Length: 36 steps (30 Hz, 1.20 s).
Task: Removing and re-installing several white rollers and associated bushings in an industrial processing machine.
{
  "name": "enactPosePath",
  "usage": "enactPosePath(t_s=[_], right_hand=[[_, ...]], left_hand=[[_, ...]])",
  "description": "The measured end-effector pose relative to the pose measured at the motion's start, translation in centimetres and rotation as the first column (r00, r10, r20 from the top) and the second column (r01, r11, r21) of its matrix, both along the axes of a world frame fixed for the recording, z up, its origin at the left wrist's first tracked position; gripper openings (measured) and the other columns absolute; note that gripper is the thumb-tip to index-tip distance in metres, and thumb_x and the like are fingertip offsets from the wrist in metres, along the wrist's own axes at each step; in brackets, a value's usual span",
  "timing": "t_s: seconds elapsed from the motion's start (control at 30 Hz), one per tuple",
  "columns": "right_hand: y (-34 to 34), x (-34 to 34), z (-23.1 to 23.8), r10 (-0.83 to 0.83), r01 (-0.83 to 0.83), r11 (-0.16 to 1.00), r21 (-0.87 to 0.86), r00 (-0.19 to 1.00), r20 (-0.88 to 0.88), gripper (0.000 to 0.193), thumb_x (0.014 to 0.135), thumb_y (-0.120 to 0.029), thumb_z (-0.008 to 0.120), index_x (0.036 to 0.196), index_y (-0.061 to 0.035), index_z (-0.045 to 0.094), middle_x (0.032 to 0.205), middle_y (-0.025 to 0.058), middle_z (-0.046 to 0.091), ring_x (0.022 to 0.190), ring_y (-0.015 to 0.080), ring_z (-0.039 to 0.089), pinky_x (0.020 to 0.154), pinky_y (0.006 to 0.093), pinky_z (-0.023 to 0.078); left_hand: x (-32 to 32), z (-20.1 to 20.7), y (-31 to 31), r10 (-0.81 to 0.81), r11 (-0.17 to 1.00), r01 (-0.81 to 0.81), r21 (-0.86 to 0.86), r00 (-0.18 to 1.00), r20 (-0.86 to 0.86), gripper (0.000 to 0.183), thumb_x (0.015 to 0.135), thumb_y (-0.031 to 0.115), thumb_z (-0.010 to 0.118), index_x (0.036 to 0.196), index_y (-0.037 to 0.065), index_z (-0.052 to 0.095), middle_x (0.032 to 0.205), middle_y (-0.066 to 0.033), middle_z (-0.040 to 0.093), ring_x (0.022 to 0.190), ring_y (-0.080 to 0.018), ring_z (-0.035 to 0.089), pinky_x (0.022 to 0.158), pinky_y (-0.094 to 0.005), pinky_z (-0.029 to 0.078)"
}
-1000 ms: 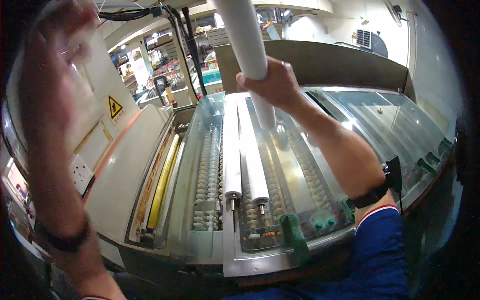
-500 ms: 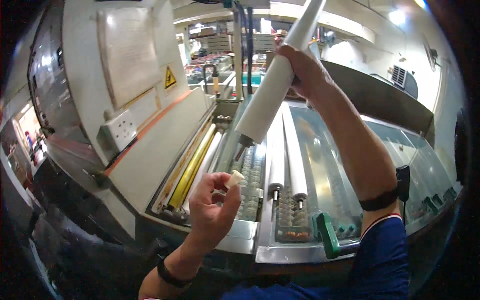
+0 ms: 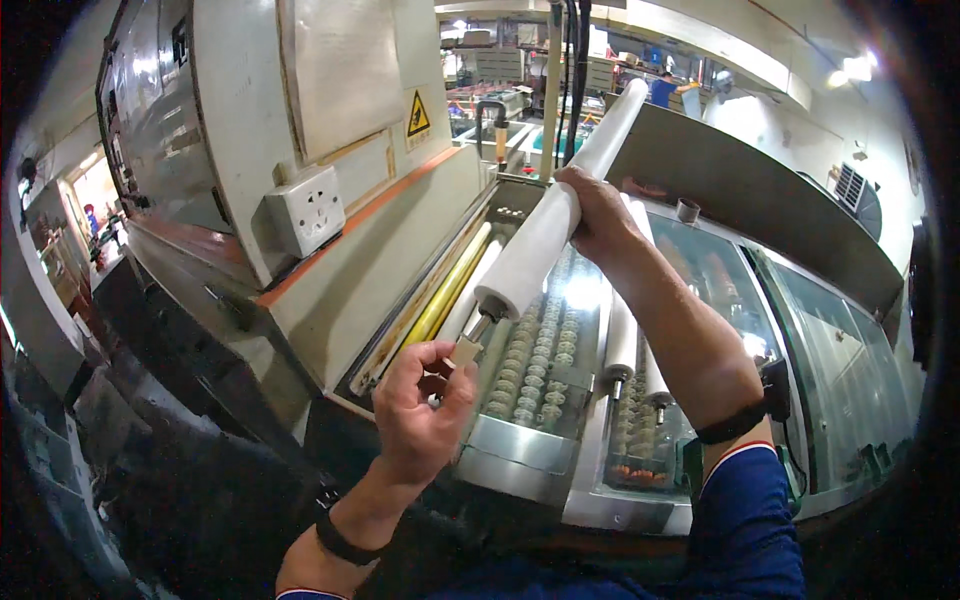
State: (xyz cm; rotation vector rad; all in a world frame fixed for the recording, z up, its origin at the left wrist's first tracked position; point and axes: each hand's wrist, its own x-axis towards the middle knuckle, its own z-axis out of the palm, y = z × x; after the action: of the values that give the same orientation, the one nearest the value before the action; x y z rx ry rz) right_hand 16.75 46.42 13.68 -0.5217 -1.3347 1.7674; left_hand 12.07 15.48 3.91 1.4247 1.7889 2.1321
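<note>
A long white roller (image 3: pixel 532 248) slants over the machine, its near end low and its far end raised. Wrapped around its middle is my right hand (image 3: pixel 602 215). A metal shaft (image 3: pixel 481 327) sticks out of the roller's lower end. Between thumb and fingertips, my left hand (image 3: pixel 418 415) pinches a small cream-coloured bushing (image 3: pixel 465 350). The bushing sits right at the shaft's tip; whether the shaft has entered it, I cannot tell.
Two white rollers (image 3: pixel 620 340) lie on a glass cover to the right. Rows of ringed rollers (image 3: pixel 535 375) show in the open bath below. A yellow roller (image 3: pixel 450 285) lies along its left side. A wall socket (image 3: pixel 307 210) juts from the cabinet at left.
The white roller has come down, bringing its shaft to the bushing in my left hand. The view has swung left, so the machine appears farther right.
</note>
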Motion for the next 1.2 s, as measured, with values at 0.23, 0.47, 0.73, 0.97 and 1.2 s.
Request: enactPosePath(t_s=[0.23, 0.47, 0.73, 0.97, 1.2], right_hand=[[-2.0, -4.3, -1.2, 0.052, -0.051, 0.996, -0.070, 0.998, 0.016, 0.036, 0.087, -0.025, 0.070, 0.108, -0.0014, 0.054, 0.086, 0.0099, 0.060, 0.073, 0.0224, 0.064, 0.070, 0.0406, 0.058], [-4.1, -6.3, -3.4, 0.204, -0.206, 0.977, -0.060, 0.978, -0.036, 0.032, 0.090, -0.028, 0.066, 0.105, -0.0027, 0.054, 0.087, 0.0096, 0.061, 0.075, 0.0214, 0.065, 0.072, 0.0388, 0.058], [-3.7, -10.6, -6.0, 0.413, -0.425, 0.889, -0.169, 0.905, -0.103, 0.054, 0.089, -0.024, 0.066, 0.126, 0.0067, 0.043, 0.104, 0.0181, 0.062, 0.091, 0.0298, 0.068, 0.085, 0.0445, 0.059], [-3.3, -13.8, -10.5, 0.530, -0.496, 0.829, -0.257, 0.844, 0.083, 0.045, 0.090, -0.036, 0.065, 0.122, -0.0048, 0.055, 0.106, 0.0126, 0.068, 0.094, 0.0244, 0.070, 0.086, 0.0432, 0.059], [-2.6, -17.7, -16.7, 0.388, -0.269, 0.887, -0.376, 0.874, 0.292, 0.034, 0.088, -0.029, 0.067, 0.110, -0.0040, 0.059, 0.091, 0.0119, 0.068, 0.074, 0.0251, 0.071, 0.066, 0.0402, 0.063]], left_hand=[[-2.0, -0.3, -0.7, 0.092, 0.995, -0.093, 0.038, 0.996, 0.010, 0.025, 0.092, 0.011, 0.071, 0.109, -0.002, 0.059, 0.081, -0.0010, 0.060, 0.070, -0.0050, 0.053, 0.062, -0.0220, 0.047], [-4.3, 0.1, -1.1, 0.207, 0.965, -0.223, -0.139, 0.971, -0.121, 0.021, 0.088, 0.011, 0.073, 0.101, -0.003, 0.063, 0.073, -0.0013, 0.059, 0.063, -0.0062, 0.052, 0.056, -0.0246, 0.045], [-5.7, -1.3, -2.1, 0.378, 0.910, -0.411, -0.053, 0.875, -0.302, 0.020, 0.084, 0.009, 0.071, 0.096, 0.000, 0.058, 0.071, -0.0094, 0.060, 0.058, -0.0182, 0.058, 0.052, -0.0332, 0.046], [-8.6, -3.2, -2.4, 0.383, 0.859, -0.480, -0.177, 0.833, -0.400, 0.023, 0.080, 0.006, 0.071, 0.094, 0.000, 0.054, 0.082, -0.0179, 0.058, 0.071, -0.0361, 0.061, 0.059, -0.0435, 0.049], [-9.7, -5.5, -1.3, 0.331, 0.854, -0.465, -0.231, 0.830, -0.449, 0.021, 0.080, 0.008, 0.069, 0.092, 0.002, 0.053, 0.083, -0.0189, 0.056, 0.077, -0.0406, 0.059, 0.067, -0.0500, 0.048]])
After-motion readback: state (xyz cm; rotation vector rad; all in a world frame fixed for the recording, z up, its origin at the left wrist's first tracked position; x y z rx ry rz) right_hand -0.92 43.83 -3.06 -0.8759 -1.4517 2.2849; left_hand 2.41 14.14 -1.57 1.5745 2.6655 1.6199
